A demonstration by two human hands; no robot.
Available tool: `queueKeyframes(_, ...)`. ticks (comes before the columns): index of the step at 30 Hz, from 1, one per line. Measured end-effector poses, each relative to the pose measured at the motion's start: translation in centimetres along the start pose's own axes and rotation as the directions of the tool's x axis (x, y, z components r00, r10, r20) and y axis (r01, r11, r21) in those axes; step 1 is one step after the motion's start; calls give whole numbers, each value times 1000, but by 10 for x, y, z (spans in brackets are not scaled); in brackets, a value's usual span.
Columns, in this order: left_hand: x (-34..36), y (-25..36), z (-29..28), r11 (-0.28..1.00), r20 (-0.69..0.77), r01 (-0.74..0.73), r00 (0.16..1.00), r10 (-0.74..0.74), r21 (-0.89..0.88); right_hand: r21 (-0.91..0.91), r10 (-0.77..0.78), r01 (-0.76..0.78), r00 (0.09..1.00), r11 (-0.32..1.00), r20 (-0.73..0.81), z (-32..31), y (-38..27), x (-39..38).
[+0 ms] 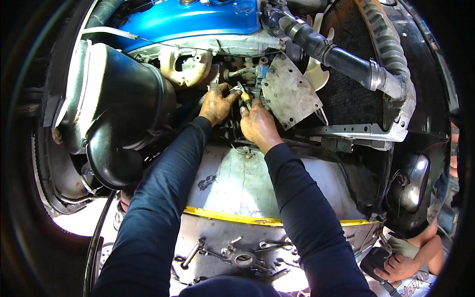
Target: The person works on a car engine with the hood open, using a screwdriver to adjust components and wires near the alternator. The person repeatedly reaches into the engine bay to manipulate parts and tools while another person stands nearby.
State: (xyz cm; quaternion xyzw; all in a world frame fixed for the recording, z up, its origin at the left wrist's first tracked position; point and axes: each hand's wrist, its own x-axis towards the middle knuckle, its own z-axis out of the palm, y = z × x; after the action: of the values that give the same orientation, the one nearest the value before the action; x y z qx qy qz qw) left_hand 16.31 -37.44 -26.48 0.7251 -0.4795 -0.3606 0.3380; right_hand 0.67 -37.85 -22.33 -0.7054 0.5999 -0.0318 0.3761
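Both my hands reach deep into an engine bay, close together below the blue engine cover (193, 20). My right hand (258, 123) is closed round a hand tool with a yellow and black handle (246, 99); its exact kind is hard to make out. The tool's metal end points up and left, toward the fingertips of my left hand (216, 105). Those fingers are pinched together beside a small pale piece, and what they grip is mostly hidden. A flat metal plate with holes (289, 91) stands just right of the tool. Left of my hands is a pale cast metal manifold (185, 69).
A large black canister (121, 94) fills the left side. At right are the radiator (346, 84), a pale fan (316, 74) and a black hose (341, 57). Several wrenches (193, 252) lie on the metal panel nearest me. Another person's hand (398, 267) rests at lower right.
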Motion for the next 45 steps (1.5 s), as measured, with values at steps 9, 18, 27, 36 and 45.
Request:
queueKeyframes(9, -62, 40, -38, 905, -218, -172, 937, 272, 388, -276, -93, 106, 994, 955, 58, -51, -13, -83)
queueKeyframes(18, 22, -64, -12, 875, -260, 379, 850, -458, -300, -267, -466, 439, 884, 858, -44, -107, -7, -257)
queueKeyframes(27, -39, -26, -1, 609, 75, -417, 860, 505, 674, -50, -406, 409, 912, 911, 55, -121, 30, -336)
queueKeyframes(36, -43, 15, -27, 899, -199, -305, 905, 377, 314, -17, -433, 433, 901, 901, 14, -122, 27, -333)
queueKeyframes(45, -6, 26, -21, 785, -225, 69, 970, 92, 616, 10, -420, 420, 908, 908, 10, -126, 36, -325)
